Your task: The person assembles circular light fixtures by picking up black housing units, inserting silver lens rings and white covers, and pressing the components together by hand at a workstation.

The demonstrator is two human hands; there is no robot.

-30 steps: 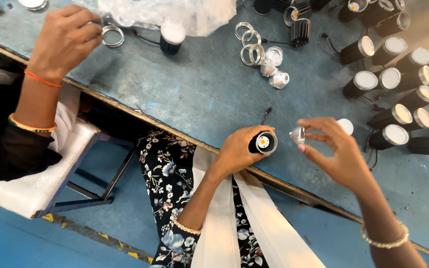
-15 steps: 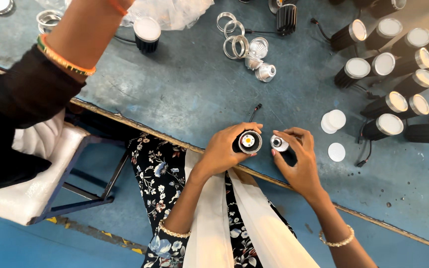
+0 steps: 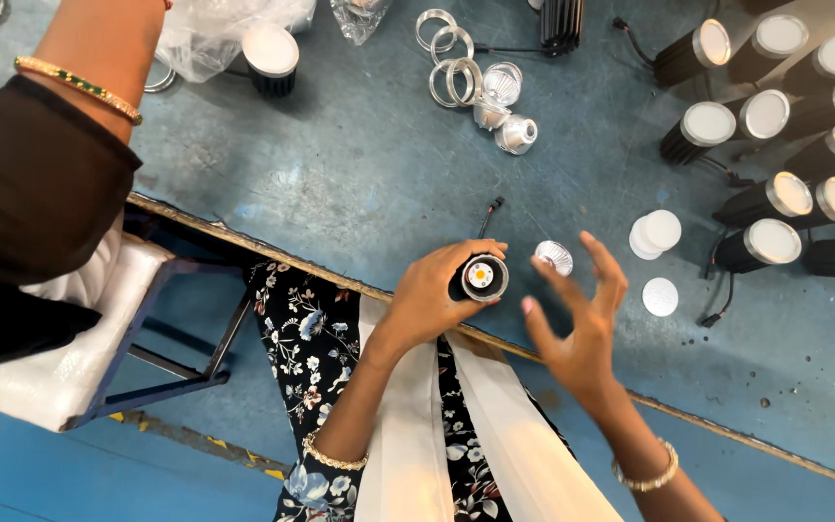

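Left hand [image 3: 434, 295] is clamped round a black lamp body [image 3: 480, 278], held at the table edge [image 3: 273, 253], open end up; the yellow LED chip [image 3: 480, 275] shows in the middle of the silver rim. Its lead [image 3: 488, 215] trails up the table behind the hand.

Right hand [image 3: 577, 324] is just beside it, fingers spread, holding nothing. The silver reflector [image 3: 554, 256] sits on the table between the lamp body and those fingertips, near both, ribbed cup facing up. I can't tell if a fingertip touches it.

My read of the step: the reflector goes into the lamp body. To do it well: pinch the reflector by its rim, not its inner face; keep the body upright and steady in the left grip; centre the small end over the chip and lower it straight, so it seats flat inside the rim without tilting.

Right of that: three white discs [image 3: 661, 229], loose. Beyond them, finished lamps [image 3: 770, 241] lying in rows with white faces showing, well apart from the hands.

Far edge: silver rings [image 3: 446, 82] and more reflectors [image 3: 514, 133], a black heat sink [image 3: 562, 24], one lamp [image 3: 271, 58] by a plastic bag [image 3: 215, 34].

Left: another person's arm [image 3: 99, 48] with a bangle reaches toward the bag, well clear of the work.
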